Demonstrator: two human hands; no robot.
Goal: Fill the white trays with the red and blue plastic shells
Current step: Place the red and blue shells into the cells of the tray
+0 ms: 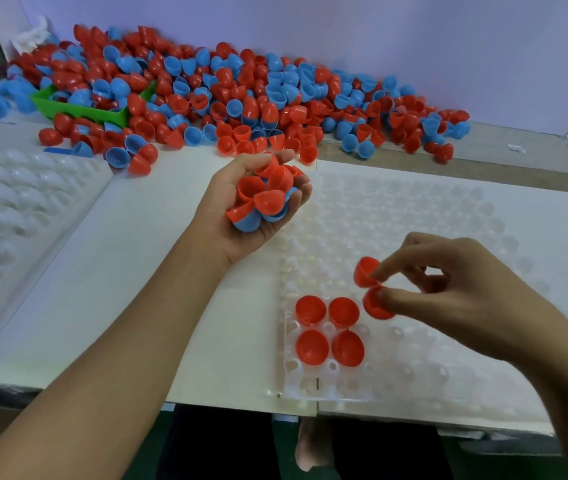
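Observation:
A white dimpled tray (414,237) lies in front of me. Several red shells (329,329) sit open side up in pockets at its near left corner. My right hand (455,292) hovers just right of them and pinches two red shells (367,271), one above the other, in its fingertips. My left hand (241,209) is palm up above the tray's far left edge, cupping a handful of red and blue shells (265,195). A big pile of loose red and blue shells (241,95) covers the back of the table.
A second white tray (15,202) lies at the left. A green bin (81,109) sits half buried in the pile at the back left. A pale wall rises behind the pile. The table's front edge (171,400) runs just below the tray.

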